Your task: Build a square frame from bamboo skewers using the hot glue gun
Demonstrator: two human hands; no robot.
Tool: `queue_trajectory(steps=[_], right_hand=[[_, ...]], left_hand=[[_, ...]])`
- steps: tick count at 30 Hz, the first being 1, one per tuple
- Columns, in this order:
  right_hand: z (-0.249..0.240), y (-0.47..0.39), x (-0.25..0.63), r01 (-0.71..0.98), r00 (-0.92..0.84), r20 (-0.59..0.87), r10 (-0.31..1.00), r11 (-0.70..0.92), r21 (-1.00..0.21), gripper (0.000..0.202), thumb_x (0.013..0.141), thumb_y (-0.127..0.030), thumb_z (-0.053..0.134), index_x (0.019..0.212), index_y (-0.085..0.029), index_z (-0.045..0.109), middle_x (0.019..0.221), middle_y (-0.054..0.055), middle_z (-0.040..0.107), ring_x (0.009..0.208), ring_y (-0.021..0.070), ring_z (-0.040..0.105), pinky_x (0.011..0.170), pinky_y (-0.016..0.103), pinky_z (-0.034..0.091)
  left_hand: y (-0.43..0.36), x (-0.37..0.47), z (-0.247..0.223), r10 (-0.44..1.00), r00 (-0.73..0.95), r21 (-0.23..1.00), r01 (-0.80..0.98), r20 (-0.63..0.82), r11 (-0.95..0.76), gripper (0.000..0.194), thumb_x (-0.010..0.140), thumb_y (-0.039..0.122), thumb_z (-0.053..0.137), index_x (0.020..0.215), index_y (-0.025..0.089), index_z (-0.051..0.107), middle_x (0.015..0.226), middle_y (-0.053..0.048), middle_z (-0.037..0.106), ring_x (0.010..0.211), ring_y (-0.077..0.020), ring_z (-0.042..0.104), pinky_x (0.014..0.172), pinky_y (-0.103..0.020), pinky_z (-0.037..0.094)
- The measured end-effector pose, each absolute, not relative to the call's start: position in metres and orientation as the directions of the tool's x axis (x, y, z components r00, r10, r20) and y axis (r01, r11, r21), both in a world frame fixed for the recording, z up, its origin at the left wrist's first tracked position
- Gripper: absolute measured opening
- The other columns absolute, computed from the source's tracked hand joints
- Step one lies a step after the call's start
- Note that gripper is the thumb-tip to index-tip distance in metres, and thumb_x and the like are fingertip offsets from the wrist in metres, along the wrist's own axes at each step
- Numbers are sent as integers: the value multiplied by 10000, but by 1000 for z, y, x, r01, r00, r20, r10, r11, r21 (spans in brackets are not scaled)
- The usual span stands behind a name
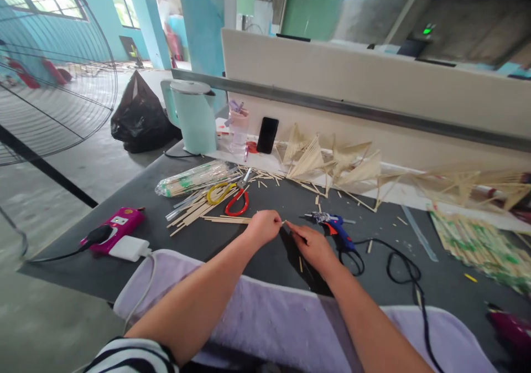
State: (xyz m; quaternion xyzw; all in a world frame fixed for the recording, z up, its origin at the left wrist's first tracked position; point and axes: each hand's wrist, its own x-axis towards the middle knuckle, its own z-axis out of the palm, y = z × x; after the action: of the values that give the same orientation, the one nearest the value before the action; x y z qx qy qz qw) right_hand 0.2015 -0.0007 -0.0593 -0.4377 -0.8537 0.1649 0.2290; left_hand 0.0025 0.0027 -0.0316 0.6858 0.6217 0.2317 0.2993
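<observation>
My left hand (265, 227) is closed in a pinch on a thin wooden stick, whose pale tip (284, 223) shows between both hands. My right hand (311, 245) meets it from the other side, fingers drawn together; its thumb and whatever it pinches are hidden. Loose wooden sticks (194, 212) lie left of my hands, with scissors (237, 196) with red and yellow handles on them. Just beyond my right hand rests a blue glue gun (338, 229) with a black cord. Along the back stand stick-built, fan-like frames (311, 160).
A pink power strip (118, 226) with a plug and white adapter sits at left. Behind are a clear pack of sticks (194, 178), a mint kettle (194, 118), and a phone (267, 135). More packed sticks (477, 245) lie right. A purple cloth (274, 317) covers the near edge.
</observation>
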Motion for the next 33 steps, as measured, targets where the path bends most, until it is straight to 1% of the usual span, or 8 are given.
queue_trajectory(steps=[2,4,10,17,21,24,29,33], right_hand=[[-59,0,201,668,-510,253,822,564,-485,422,945,-211,439,1283,-263,686,1101,74,752,992,235,721,876,376,565],[-60,1,201,664,-503,264,823,564,-491,418,936,-197,450,1274,-241,692,1127,83,746,1010,230,718,889,370,562],[-65,5,200,661,-496,278,823,565,-493,416,924,-180,463,1273,-204,690,1169,91,733,1050,222,708,930,371,547],[-67,8,201,650,-495,299,816,576,-495,412,914,-183,481,1266,-220,693,1186,74,729,1083,216,699,944,369,542],[-66,7,201,658,-484,303,821,570,-493,412,903,-170,492,1246,-254,704,1192,58,726,1083,209,701,934,362,548],[-65,7,201,656,-491,306,816,577,-487,416,903,-167,495,1256,-249,699,1199,59,723,1091,206,697,946,359,541],[-64,8,202,652,-491,305,816,577,-493,409,907,-176,507,1270,-199,693,1202,90,719,1102,227,693,954,371,537],[-63,9,201,631,-475,293,830,553,-544,397,916,-189,512,1265,-242,695,1228,55,709,1140,210,676,993,370,519]], left_hand=[[3,3,-31,991,120,702,711,-57,-46,210,826,271,543,846,218,745,626,-27,685,646,-172,644,631,-251,455],[3,3,-30,991,123,697,715,-48,-55,216,826,257,542,850,210,751,601,-22,671,632,-166,643,634,-243,461],[2,6,-26,995,89,671,740,-46,-35,226,833,230,553,884,187,770,639,-28,693,661,-151,669,707,-232,487],[3,6,-26,995,87,673,739,-55,-28,211,826,222,561,867,182,764,624,-27,683,618,-148,660,700,-240,494],[5,5,-33,994,102,699,713,-32,-51,200,817,240,565,847,175,751,534,-2,616,560,-137,624,645,-230,483],[7,5,-36,994,110,715,697,-27,-57,192,805,246,559,824,175,737,501,13,583,523,-128,603,584,-217,462],[8,5,-35,991,112,736,676,-71,-24,171,789,248,556,793,165,705,482,16,563,470,-129,598,482,-198,423],[10,4,-35,989,105,766,642,-107,15,178,799,271,571,837,155,701,503,15,570,442,-129,587,437,-196,427]])
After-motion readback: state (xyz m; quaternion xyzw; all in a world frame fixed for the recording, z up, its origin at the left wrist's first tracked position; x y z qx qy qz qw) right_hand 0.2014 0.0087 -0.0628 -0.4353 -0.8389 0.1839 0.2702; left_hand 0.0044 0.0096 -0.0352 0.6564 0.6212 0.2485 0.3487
